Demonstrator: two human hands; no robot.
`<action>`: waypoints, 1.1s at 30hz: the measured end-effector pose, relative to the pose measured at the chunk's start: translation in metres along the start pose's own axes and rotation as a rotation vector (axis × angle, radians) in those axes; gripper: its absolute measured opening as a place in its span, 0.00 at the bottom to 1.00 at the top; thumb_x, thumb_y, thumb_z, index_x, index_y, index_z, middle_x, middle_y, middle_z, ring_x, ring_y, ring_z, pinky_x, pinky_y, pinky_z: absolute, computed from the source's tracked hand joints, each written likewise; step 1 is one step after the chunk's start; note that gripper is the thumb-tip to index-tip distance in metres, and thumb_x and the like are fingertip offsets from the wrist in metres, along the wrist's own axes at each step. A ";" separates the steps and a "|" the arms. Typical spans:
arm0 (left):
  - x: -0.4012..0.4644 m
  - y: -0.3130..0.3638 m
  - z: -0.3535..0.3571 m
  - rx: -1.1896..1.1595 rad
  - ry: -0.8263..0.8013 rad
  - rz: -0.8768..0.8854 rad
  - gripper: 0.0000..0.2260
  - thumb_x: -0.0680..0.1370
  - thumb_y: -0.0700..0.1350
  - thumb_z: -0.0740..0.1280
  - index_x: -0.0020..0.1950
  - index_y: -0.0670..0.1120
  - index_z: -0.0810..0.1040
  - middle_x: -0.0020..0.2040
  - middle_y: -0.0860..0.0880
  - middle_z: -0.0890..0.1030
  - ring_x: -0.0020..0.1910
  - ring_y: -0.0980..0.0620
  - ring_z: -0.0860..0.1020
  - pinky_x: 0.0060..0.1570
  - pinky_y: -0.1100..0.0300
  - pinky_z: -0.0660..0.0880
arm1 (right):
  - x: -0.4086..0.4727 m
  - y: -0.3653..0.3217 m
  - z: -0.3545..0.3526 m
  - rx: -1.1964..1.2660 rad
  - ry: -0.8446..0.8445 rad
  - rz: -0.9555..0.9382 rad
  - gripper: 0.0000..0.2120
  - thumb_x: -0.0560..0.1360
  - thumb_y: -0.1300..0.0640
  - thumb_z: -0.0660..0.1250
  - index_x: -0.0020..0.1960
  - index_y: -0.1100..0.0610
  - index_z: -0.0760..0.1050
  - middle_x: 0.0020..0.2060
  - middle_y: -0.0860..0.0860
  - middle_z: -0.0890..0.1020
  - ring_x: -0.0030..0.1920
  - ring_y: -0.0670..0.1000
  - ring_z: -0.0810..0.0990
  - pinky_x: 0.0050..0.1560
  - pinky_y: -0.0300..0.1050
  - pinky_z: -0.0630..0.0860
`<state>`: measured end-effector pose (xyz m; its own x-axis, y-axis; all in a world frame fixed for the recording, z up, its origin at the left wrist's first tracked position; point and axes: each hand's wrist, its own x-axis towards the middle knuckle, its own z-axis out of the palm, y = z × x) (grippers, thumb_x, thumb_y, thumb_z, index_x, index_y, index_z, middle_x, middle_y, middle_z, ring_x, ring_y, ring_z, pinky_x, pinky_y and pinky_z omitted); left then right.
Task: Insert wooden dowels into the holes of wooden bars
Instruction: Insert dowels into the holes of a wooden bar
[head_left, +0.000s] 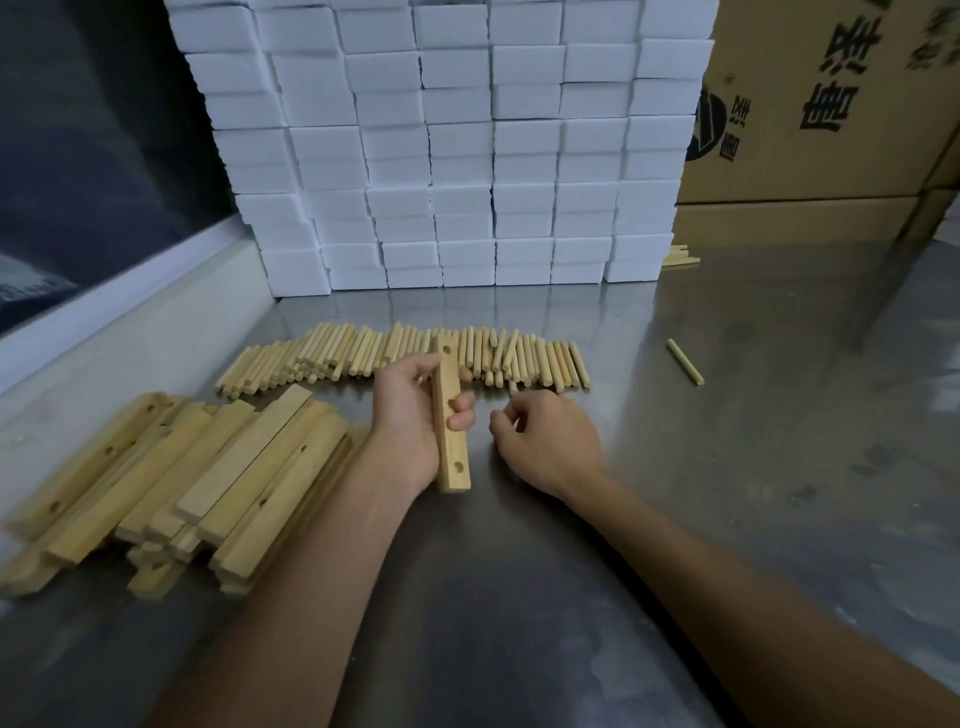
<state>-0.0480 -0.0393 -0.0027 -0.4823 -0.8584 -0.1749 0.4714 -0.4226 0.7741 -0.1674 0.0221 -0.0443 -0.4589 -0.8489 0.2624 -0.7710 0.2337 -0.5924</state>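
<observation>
A wooden bar (453, 415) is held over the middle of the metal table (753, 415), its long side running away from the person. Its upper face shows drilled holes, one near the far end, one beside the fingers and one close to the near end; all the holes that show look empty. The left hand (410, 415) grips this bar, palm against its left side, with fingers (460, 410) curled over the top face.

Just to the right, the right hand (550, 441) rests low on the table with its fingers loosely curled inward. Whether it pinches a dowel I cannot tell, since the fingertips are turned away from the camera.

Beyond both hands lies a long row of dowels (405, 356), packed side by side across the table. One stray dowel (684, 361) lies well apart to the right. To the left of the held bar sits a heap of bars (182, 483), stacked loosely, several with empty holes facing up.

The job looks to be near its start for this bar: no dowel stands in it, and no finished bar with dowels is visible anywhere. The heap and the row suggest plenty of work left.

Behind the dowels rises a wall of white blocks (457, 156), with cardboard boxes (831, 104) to its right.
</observation>
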 end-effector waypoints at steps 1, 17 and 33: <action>0.002 -0.003 -0.003 -0.048 -0.020 -0.007 0.07 0.77 0.40 0.58 0.50 0.39 0.72 0.35 0.44 0.75 0.25 0.51 0.68 0.19 0.64 0.61 | 0.001 0.001 0.001 -0.003 -0.002 -0.001 0.12 0.76 0.47 0.63 0.38 0.51 0.77 0.34 0.48 0.81 0.38 0.51 0.79 0.40 0.47 0.77; 0.004 -0.020 -0.017 0.150 0.087 0.069 0.12 0.84 0.46 0.57 0.53 0.39 0.75 0.33 0.46 0.78 0.21 0.54 0.70 0.18 0.66 0.62 | -0.009 0.009 -0.001 -0.023 -0.043 -0.176 0.11 0.77 0.47 0.64 0.38 0.49 0.76 0.33 0.45 0.78 0.36 0.47 0.76 0.33 0.41 0.65; -0.004 -0.026 -0.020 0.245 0.014 0.210 0.08 0.83 0.40 0.61 0.58 0.45 0.79 0.39 0.48 0.81 0.31 0.51 0.79 0.30 0.60 0.77 | -0.013 0.008 -0.002 -0.008 -0.060 -0.200 0.12 0.78 0.46 0.63 0.42 0.51 0.79 0.34 0.47 0.80 0.36 0.50 0.78 0.38 0.46 0.75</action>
<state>-0.0433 -0.0304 -0.0345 -0.3826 -0.9239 -0.0029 0.3669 -0.1548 0.9173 -0.1685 0.0365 -0.0508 -0.2697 -0.9052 0.3283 -0.8476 0.0613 -0.5271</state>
